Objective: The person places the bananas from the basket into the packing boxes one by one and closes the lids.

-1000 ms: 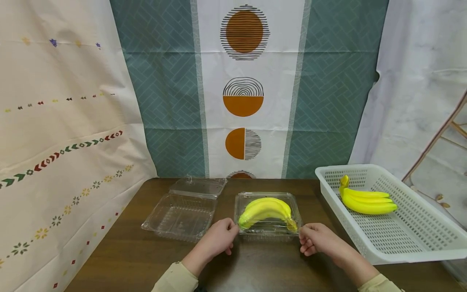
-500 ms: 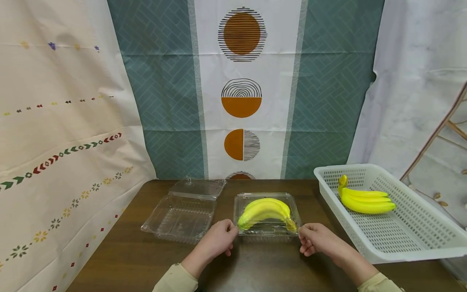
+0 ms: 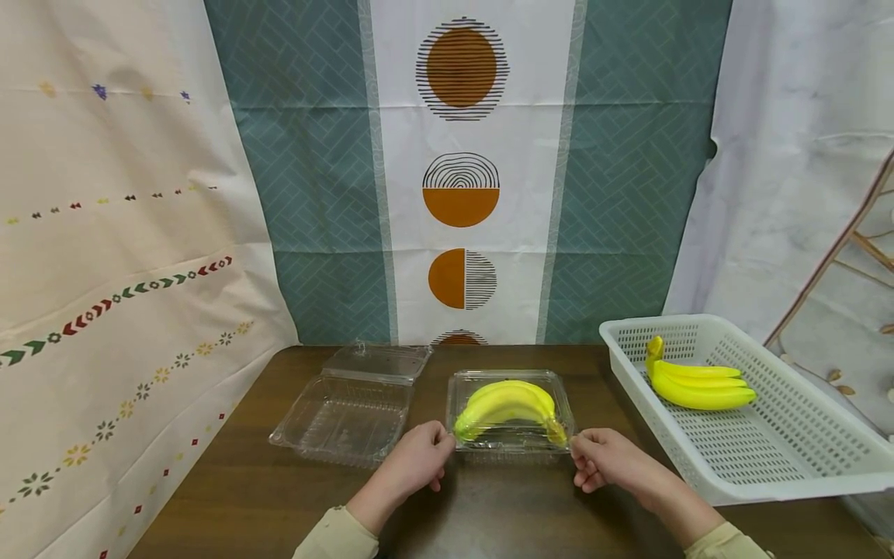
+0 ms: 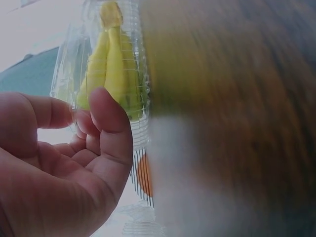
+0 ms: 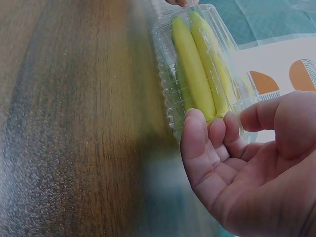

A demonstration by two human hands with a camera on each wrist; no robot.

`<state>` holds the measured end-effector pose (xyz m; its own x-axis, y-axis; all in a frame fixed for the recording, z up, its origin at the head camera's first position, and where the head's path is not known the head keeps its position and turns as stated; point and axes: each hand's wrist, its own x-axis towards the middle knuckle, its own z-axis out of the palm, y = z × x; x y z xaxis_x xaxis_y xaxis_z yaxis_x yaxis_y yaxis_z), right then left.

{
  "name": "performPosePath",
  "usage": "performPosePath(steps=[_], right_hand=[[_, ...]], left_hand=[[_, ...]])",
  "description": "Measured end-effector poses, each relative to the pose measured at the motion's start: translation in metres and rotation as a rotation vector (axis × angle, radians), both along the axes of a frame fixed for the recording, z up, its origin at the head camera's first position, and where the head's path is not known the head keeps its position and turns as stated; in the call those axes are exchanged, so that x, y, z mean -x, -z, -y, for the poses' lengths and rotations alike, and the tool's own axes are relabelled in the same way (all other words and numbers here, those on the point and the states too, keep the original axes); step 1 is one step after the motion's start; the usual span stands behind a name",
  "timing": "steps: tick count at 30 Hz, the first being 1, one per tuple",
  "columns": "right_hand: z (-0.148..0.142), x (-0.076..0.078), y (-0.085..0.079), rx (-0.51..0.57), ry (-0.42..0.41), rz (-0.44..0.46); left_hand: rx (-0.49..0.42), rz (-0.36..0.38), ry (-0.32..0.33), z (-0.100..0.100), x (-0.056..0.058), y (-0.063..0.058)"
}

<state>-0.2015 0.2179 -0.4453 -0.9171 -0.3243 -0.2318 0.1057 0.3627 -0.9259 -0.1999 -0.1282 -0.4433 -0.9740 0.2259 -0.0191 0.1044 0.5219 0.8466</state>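
A clear plastic clamshell container [image 3: 511,449] sits on the table in front of me, its lid lying down over a bunch of yellow bananas [image 3: 513,400]. At its front left corner, my left hand [image 3: 422,453] pinches the rim between thumb and finger. My right hand [image 3: 606,458] does the same at the front right corner. Both wrist views show the bananas through the plastic side, beside the left hand [image 4: 74,143] and the right hand [image 5: 247,158]. The other fingers of each hand are curled in.
To the left, a second clear clamshell [image 3: 349,415] lies with its lid folded back and no fruit inside. A white perforated basket [image 3: 789,458] at the right holds another banana bunch [image 3: 701,384]. Patterned cloths [image 3: 314,194] hang behind the brown wooden table [image 3: 230,481].
The head view has shifted very slightly. Both hands keep their hold at the container's front corners, and the bananas lie as before.
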Motion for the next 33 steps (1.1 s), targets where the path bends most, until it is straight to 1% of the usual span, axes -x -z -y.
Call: performPosePath(steps=[7, 17, 22, 27, 30, 33], right_hand=[[0.0006, -0.0012, -0.0017, -0.005, 0.002, 0.006], [0.0021, -0.0021, -0.0027, -0.035, 0.019, -0.03], [0.0043, -0.0029, -0.0051, -0.067, 0.041, -0.068], [0.0061, -0.0045, -0.0064, -0.083, 0.064, -0.1], [0.0071, -0.005, -0.0064, -0.113, 0.093, -0.128], [0.0074, -0.0054, -0.0064, -0.19, 0.123, -0.161]], left_hand=[[0.02, 0.007, -0.012, 0.0004, 0.0015, 0.002], [0.034, 0.01, -0.014, 0.0014, 0.0028, 0.0023], [0.044, -0.018, -0.012, 0.0021, 0.003, 0.0016], [0.024, -0.049, -0.003, 0.0011, 0.0041, 0.0025], [0.028, -0.064, -0.018, 0.0, 0.0039, 0.0022], [0.077, -0.102, -0.048, -0.0011, 0.0027, 0.0007]])
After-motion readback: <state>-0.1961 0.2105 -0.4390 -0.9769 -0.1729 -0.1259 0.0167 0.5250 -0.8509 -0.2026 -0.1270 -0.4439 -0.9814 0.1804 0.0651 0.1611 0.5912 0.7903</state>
